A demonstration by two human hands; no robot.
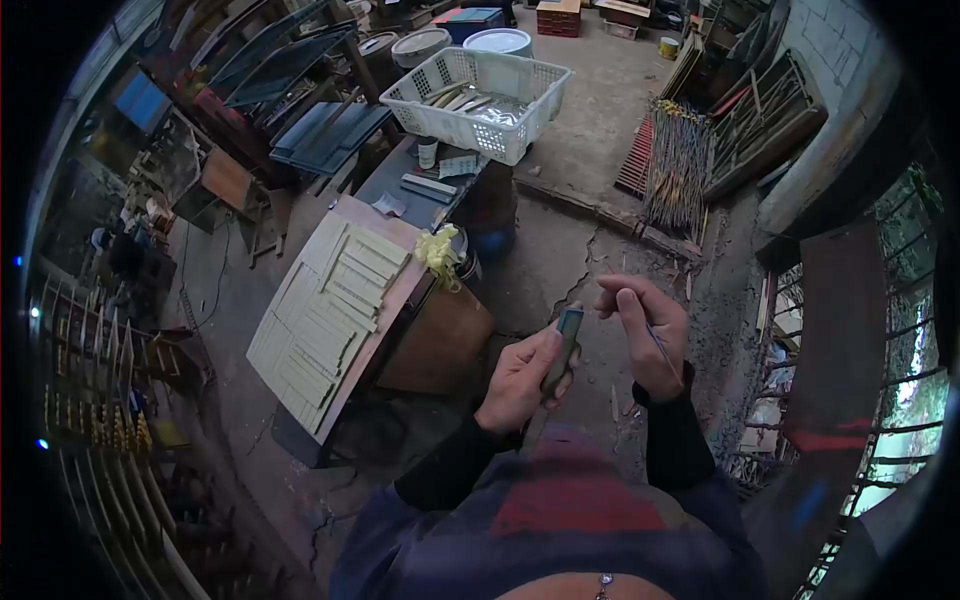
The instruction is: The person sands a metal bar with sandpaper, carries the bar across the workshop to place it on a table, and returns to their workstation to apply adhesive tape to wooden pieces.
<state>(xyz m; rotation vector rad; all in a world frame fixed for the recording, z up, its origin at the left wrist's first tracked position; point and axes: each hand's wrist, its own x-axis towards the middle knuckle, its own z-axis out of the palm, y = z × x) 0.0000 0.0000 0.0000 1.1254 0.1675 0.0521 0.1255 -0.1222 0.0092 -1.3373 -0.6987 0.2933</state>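
Note:
My left hand [525, 372] is closed around a narrow dark green block [565, 345], its bluish upper end sticking out past the thumb. Just to the right, my right hand [648, 330] pinches a thin stick [660, 348] like a fine brush. The stick slants down across the palm toward the wrist, and a small reddish tip shows above the fingers. A short gap separates the fingers of the two hands. Left of them, a board [395, 240] carries rows of pale yellow-green strips [330, 310], nearest to my left hand.
A bunch of pale yellow ribbon [438, 252] sits at the board's corner. Beyond it, a white perforated basket [540, 105] holds several strips, with a paper cup [427, 153] in front. Bundled thin rods [680, 165] lie at the right. A barred window [910, 330] borders that side.

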